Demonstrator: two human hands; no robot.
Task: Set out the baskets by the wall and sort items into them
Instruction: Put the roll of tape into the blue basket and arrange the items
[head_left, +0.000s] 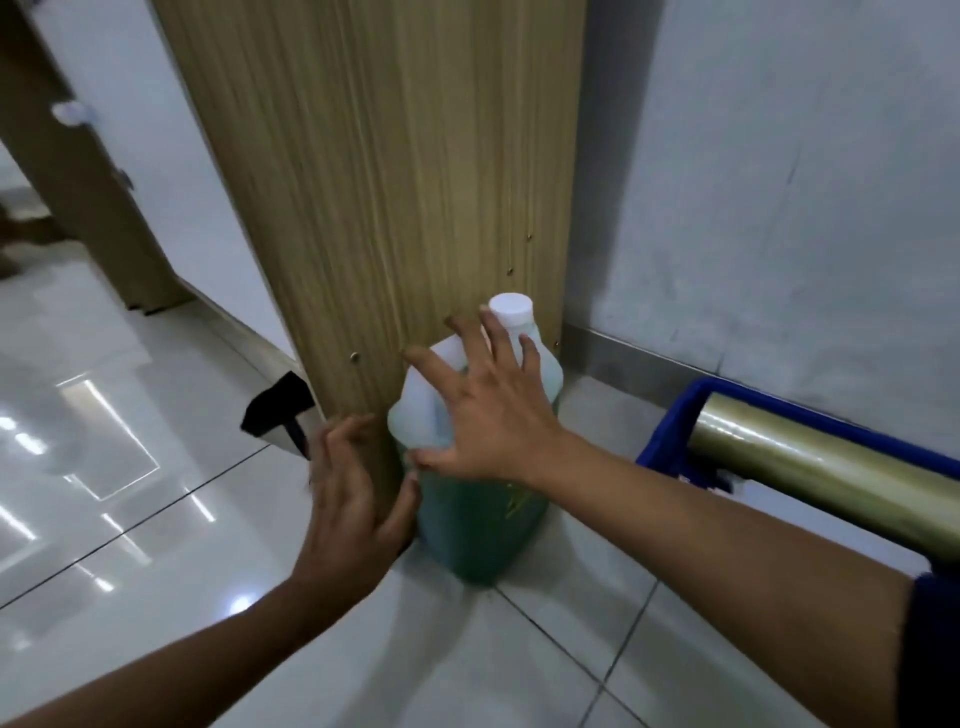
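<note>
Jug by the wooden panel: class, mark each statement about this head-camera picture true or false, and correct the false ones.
1. The jug holds green liquid. True.
2. Its cap is red. False: it is white.
3. The right hand is spread open over the jug. True.
4. The left hand grips the cap. False: it is open, low beside the jug.
5. The blue basket holds a shiny roll. True.

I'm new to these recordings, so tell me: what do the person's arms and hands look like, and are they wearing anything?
Two bare hands, left hand and right hand, without gloves, rings or watch in view. Both forearms are bare; a dark navy sleeve shows on the right arm.
</note>
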